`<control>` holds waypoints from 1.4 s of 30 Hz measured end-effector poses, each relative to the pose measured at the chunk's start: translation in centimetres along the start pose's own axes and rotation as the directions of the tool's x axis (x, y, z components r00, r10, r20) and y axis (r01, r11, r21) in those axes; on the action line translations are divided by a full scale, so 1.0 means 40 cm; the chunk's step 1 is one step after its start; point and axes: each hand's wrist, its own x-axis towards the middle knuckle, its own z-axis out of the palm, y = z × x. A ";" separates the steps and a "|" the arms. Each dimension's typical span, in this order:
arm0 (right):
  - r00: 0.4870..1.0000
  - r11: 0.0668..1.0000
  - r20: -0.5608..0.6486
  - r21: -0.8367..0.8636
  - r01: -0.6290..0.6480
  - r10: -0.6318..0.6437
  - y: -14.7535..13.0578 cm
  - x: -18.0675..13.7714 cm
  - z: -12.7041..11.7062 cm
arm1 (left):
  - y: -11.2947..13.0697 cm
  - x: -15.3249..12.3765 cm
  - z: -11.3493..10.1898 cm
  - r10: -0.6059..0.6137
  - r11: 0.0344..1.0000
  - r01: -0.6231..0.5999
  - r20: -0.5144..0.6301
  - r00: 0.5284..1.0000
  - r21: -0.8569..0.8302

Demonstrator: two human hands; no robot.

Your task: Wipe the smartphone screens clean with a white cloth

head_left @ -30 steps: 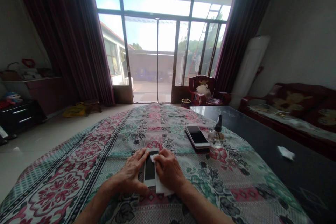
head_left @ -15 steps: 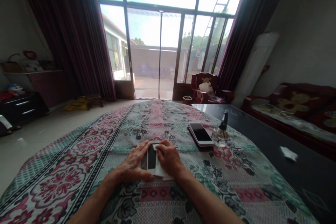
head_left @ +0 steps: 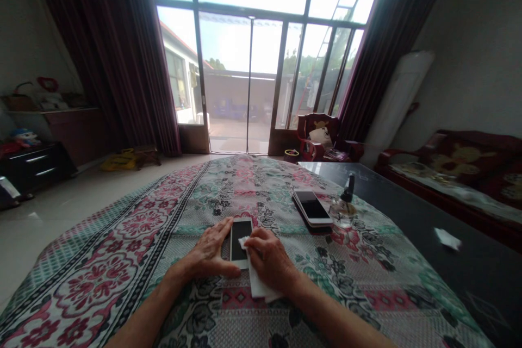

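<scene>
A white smartphone (head_left: pixel 240 257) with a dark screen lies face up on the patterned tablecloth in front of me. My left hand (head_left: pixel 210 250) steadies it along the left side, fingers at its upper left corner and thumb at its lower edge. Pinched in my right hand (head_left: pixel 271 261) is a white tissue (head_left: pixel 258 284); its bunched tip touches the screen and the rest hangs down beside the phone's right edge. Part of the tissue is hidden under the hand.
Farther right lies another white phone (head_left: pixel 312 207) on a dark flat thing, beside a clear bottle (head_left: pixel 343 209) with a black top. A crumpled white paper (head_left: pixel 447 239) rests on the black tabletop (head_left: pixel 424 212). Beyond stand a red wooden chair (head_left: pixel 312 151) and glass doors.
My right hand has slid down and toward me with the tissue, uncovering the phone's upper screen. My left hand stays at the phone's left side.
</scene>
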 end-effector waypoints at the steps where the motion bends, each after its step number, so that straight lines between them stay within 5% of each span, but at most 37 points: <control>1: 1.000 1.000 0.010 0.006 0.007 -0.007 -0.008 -0.016 -0.004 | 0.001 0.000 -0.001 -0.002 1.000 0.002 0.004 1.000 0.010; 7: 0.998 0.999 0.044 0.020 0.043 -0.044 -0.018 -0.039 -0.016 | 0.008 -0.001 -0.006 -0.005 1.000 0.005 0.009 1.000 0.031; 20: 0.993 0.991 -0.087 -0.101 -0.088 0.080 0.063 0.132 0.043 | 0.009 -0.005 -0.011 0.000 1.000 -0.001 0.017 1.000 0.012; 34: 0.999 0.999 -0.017 -0.027 0.038 -0.039 -0.011 -0.032 0.002 | 0.002 -0.003 -0.003 0.018 1.000 -0.018 -0.012 1.000 0.013; 42: 0.998 0.998 -0.043 0.028 0.050 -0.049 -0.028 -0.075 -0.002 | 0.031 -0.025 -0.044 0.021 0.999 -0.018 0.057 0.998 -0.043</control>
